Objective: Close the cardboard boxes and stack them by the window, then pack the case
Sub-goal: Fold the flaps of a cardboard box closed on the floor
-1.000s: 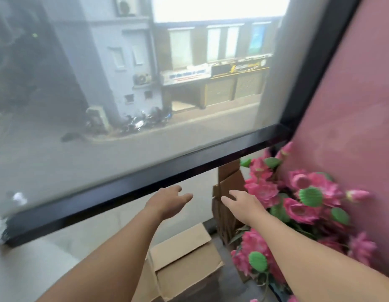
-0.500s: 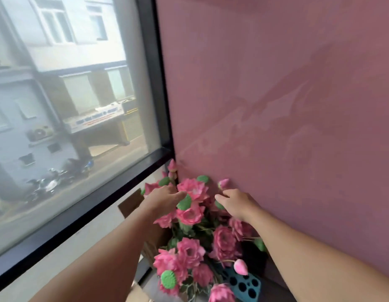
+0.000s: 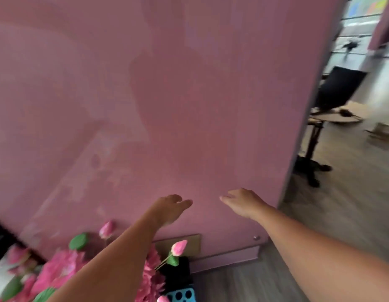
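Left hand [image 3: 169, 209]: empty, fingers loosely extended, held out before the pink wall [image 3: 145, 105], not clearly touching it.
Right hand [image 3: 243, 201]: empty too, fingers relaxed and spread, level with the left, the nearer one to the wall's right edge.
Cardboard boxes: none within reach; only a strip of cardboard [image 3: 189, 244] shows low against the wall, below the hands.
Case: cannot be made out.
Containers: a blue holed crate [image 3: 181, 296] at the bottom edge, beside pink flowers [image 3: 60, 269]; its contents are hidden.
Next move, likely: turn right toward the open room [image 3: 352, 149].
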The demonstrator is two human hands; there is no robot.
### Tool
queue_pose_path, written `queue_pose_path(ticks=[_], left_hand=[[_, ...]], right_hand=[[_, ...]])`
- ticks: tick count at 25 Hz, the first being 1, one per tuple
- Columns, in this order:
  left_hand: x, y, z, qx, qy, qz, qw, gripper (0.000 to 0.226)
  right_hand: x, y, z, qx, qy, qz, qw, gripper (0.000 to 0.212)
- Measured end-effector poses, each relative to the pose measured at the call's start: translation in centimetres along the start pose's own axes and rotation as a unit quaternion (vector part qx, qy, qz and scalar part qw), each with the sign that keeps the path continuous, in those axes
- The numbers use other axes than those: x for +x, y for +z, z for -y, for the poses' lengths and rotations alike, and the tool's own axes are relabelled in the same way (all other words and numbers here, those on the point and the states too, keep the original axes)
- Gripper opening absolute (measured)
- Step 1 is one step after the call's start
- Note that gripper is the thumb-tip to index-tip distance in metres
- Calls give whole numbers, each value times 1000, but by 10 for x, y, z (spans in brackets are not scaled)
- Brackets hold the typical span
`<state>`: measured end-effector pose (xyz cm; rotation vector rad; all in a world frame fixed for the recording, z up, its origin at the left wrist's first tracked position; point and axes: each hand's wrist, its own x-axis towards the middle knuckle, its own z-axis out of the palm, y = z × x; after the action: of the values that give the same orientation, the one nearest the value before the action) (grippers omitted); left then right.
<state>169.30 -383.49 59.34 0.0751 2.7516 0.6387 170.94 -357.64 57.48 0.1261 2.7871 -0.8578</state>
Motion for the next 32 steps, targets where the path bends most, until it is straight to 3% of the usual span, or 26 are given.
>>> queue_pose_path(ticks=[6,10,13,16,24,26,29,32], left_hand=[[61,49,-125,30,161,121,979,70],[85,90,-202,48,228,179,956,70],[108,122,-270,63,280,204,936,64],[128,151,-340,60,311,212,925,63],[196,213,-549,88,367,215,901,76],[214,225,-587,92,374,223,895,75],[256,254,-652,107,401,233,880,56],[316,285,-723,120,417,242,868,50]], right_hand=[[-31,-57,-99,2,122,-96,988,63],[-56,-82,-166,48,218,-137,965,70],[-66,-107,-224,66,272,-171,945,61],[-65,-142,-275,73,304,-176,933,63],[-39,-269,-415,143,372,-224,889,40],[-25,-293,-443,147,377,-234,884,50],[11,-329,-493,133,393,-226,881,61],[54,-378,-551,98,398,-210,888,62]])
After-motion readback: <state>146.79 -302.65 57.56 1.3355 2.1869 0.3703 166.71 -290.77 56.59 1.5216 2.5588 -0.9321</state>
